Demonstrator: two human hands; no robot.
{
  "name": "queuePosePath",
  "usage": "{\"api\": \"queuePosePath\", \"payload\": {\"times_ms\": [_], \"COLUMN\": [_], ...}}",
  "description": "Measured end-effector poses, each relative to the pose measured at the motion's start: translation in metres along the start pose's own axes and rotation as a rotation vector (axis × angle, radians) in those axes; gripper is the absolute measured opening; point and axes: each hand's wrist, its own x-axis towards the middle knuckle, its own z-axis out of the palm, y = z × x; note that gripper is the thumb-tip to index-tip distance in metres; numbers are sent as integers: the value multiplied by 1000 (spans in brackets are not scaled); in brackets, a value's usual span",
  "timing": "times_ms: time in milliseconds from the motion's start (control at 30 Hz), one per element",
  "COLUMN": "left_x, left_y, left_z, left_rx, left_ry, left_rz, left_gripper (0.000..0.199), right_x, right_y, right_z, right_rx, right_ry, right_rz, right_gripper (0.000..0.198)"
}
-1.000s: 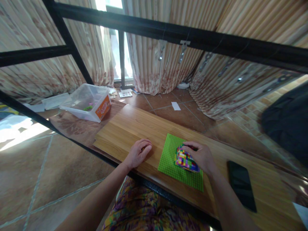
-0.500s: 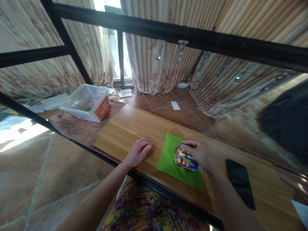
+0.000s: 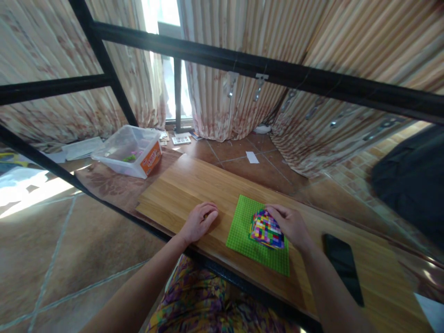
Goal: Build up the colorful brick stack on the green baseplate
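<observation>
A multicoloured model of toy bricks (image 3: 266, 231) stands on a green studded baseplate (image 3: 239, 233) on the wooden board. My right hand (image 3: 289, 225) is at the model's far right side, thumb and fingers bent against its upper edge; the fingertips are partly hidden behind it. To the left of the baseplate, my left hand (image 3: 199, 223) rests on the board with its fingers curled in. Whether anything small lies inside those fingers cannot be made out.
A black phone (image 3: 343, 267) lies to the right of my right forearm. At the far left stands a clear plastic bin (image 3: 120, 163) with an orange label and some pieces inside. A dark metal bar (image 3: 208, 55) crosses above the wooden board (image 3: 180, 185).
My right hand has shifted slightly along the top of the brick model, showing more of its upper surface. The view has tilted a little. My left hand stays in place.
</observation>
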Motion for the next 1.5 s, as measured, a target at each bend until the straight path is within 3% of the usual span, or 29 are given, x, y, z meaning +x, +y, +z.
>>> {"api": "queuePosePath", "payload": {"times_ms": [133,400,500,600,667,767,867,967,1067,1267,1500], "left_x": [-1,-1,-2,-3,-4,-5,-5,-5,-5,-5,-4], "left_y": [-1,0,-2,-5,-7,-8,-8,-9,-9,-11,-9], "left_z": [0,0,0,1,2,2,1,1,2,1,1], "left_rx": [5,-20,-52,-114,-151,-178,-190,-196,-191,-174,-158], "left_ry": [-3,15,40,118,169,209,225,228,221,207,184], "left_rz": [-11,-39,-73,-122,-152,-170,-171,-166,-152,-159,-165], "left_gripper": [27,29,33,35,35,34,32,31,28,26,25], "right_x": [2,0,-3,-10,-17,-26,-29,-26,-23,-30,-62], "right_y": [-5,-3,-10,-31,-49,-71,-78,-74,-68,-72,-69], "right_z": [-1,12,11,17,31,68,109,138,149,136,72], "right_rx": [-111,-190,-225,-247,-238,-283,-406,-480,-497,-324,74], "right_ry": [25,-60,34,140,112,-77,-200,-208,-180,-119,37], "right_rz": [-26,-53,-88,-207,-273,-362,-335,-265,-225,-215,-128], "right_gripper": [36,31,31,31,30,23,18,19,18,19,21]}}
